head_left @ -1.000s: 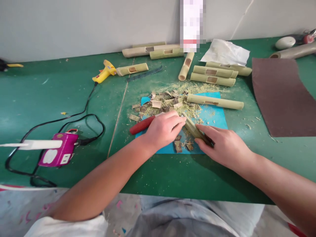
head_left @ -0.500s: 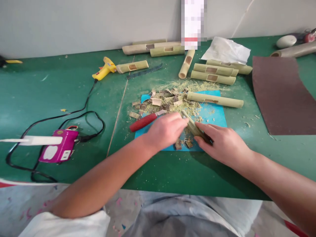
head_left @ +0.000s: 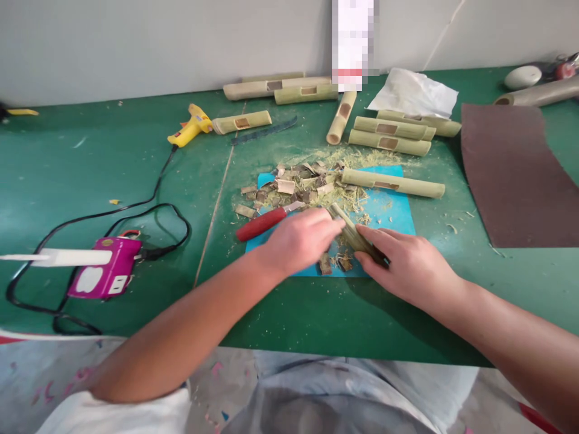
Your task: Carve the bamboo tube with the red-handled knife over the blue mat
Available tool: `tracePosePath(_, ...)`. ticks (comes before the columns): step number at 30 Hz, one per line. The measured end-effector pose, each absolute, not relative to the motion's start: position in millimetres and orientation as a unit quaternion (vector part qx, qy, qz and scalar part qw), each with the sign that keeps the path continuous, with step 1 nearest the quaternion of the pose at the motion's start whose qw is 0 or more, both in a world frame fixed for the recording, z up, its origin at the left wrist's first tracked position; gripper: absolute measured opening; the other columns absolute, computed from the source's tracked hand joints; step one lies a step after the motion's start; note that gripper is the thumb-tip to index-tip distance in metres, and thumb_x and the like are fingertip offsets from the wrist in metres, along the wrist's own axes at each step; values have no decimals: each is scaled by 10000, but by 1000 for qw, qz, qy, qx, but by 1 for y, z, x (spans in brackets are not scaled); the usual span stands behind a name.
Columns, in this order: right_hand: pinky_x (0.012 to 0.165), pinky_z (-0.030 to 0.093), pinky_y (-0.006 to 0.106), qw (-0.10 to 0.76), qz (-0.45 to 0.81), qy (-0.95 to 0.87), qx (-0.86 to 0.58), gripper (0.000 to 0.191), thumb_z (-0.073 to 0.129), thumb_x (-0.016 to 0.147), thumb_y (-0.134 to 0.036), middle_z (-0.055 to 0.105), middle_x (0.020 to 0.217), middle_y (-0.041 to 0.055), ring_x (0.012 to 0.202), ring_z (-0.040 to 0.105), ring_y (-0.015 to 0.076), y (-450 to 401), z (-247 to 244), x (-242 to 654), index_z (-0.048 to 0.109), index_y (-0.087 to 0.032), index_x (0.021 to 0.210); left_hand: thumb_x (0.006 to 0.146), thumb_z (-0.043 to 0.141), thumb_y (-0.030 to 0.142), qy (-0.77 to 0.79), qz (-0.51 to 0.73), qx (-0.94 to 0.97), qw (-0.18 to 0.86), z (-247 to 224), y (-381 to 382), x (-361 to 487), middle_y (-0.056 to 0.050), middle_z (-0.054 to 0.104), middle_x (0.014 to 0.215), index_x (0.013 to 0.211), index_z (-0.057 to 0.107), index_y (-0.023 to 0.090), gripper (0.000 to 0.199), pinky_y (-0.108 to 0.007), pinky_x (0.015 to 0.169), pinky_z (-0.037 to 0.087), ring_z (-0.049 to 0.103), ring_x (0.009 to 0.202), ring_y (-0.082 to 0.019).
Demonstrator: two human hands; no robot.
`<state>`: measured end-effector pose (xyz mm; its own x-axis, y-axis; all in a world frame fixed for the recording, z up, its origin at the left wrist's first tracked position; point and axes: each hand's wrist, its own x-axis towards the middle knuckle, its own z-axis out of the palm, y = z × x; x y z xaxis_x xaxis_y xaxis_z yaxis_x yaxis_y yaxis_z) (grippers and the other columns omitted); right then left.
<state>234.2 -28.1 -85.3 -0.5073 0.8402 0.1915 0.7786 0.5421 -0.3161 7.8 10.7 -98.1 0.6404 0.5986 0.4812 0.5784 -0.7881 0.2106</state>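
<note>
My right hand [head_left: 402,259] grips a short green bamboo tube [head_left: 347,228] between thumb and fingers, its near end partly covered by the hand. The tube lies slanted over a blue sheet [head_left: 393,211]. Closed fingers of my left hand [head_left: 305,238] press against the tube's left side near its far end; whatever they may hold is hidden. Just behind that hand rests a red-handled knife [head_left: 261,224], its blade pointing right. Bamboo chips and shavings [head_left: 307,184] are heaped beyond both hands. Another bamboo tube [head_left: 393,182] with a cut opening lies across the sheet's far right.
Several notched bamboo tubes [head_left: 389,143] lie at the back of the green table [head_left: 289,313]. A yellow glue gun [head_left: 190,126] is cabled toward a purple power socket [head_left: 105,268] at left. Brown sandpaper-like sheet [head_left: 511,181] lies right, white paper [head_left: 414,93] behind.
My left hand's fingertips have shifted slightly toward me along the bamboo tube. My right hand keeps its grip. The whole view has drifted a little.
</note>
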Motion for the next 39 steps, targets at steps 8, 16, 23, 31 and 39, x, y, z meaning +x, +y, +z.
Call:
tracePosePath(8, 528, 401, 271, 161, 99, -859, -476, 313, 540, 898, -308, 705, 760, 19, 572, 611, 155, -27, -86, 236, 679, -169, 1142, 1019, 431, 204, 326, 285, 901, 26, -99, 12, 8, -34, 633, 766, 977, 673, 127, 256, -230, 669, 532, 618, 709, -118)
tracePosePath(16, 528, 409, 277, 155, 106, -853, -487, 283, 538, 887, -303, 749, 865, 39, 610, 641, 165, -26, -85, 237, 693, -198, 1100, 1013, 450, 203, 342, 284, 895, 26, -97, 11, 7, -39, 634, 783, 978, 672, 122, 239, -230, 686, 533, 621, 722, -119)
tracePosePath(23, 554, 425, 273, 139, 121, -850, -493, 315, 512, 902, -311, 751, 903, 50, 662, 658, 169, -25, -84, 236, 675, -207, 1151, 1007, 452, 191, 347, 283, 894, 2, -97, 10, 8, -36, 630, 762, 946, 673, 128, 238, -235, 671, 521, 611, 703, -123)
tracePosePath(31, 543, 396, 267, 138, 112, -852, -493, 310, 507, 904, -324, 735, 831, 32, 621, 625, 157, -26, -83, 235, 673, -214, 1142, 1010, 444, 196, 337, 273, 901, 4, -96, 8, 7, -41, 627, 755, 1019, 676, 114, 247, -237, 652, 522, 609, 693, -128)
tracePosePath(39, 544, 389, 273, 136, 112, -853, -492, 335, 508, 910, -323, 730, 837, 26, 622, 621, 155, -27, -84, 236, 665, -200, 1179, 1006, 457, 188, 321, 279, 905, 23, -99, 9, 7, -49, 650, 788, 1045, 673, 107, 234, -242, 692, 529, 624, 729, -130)
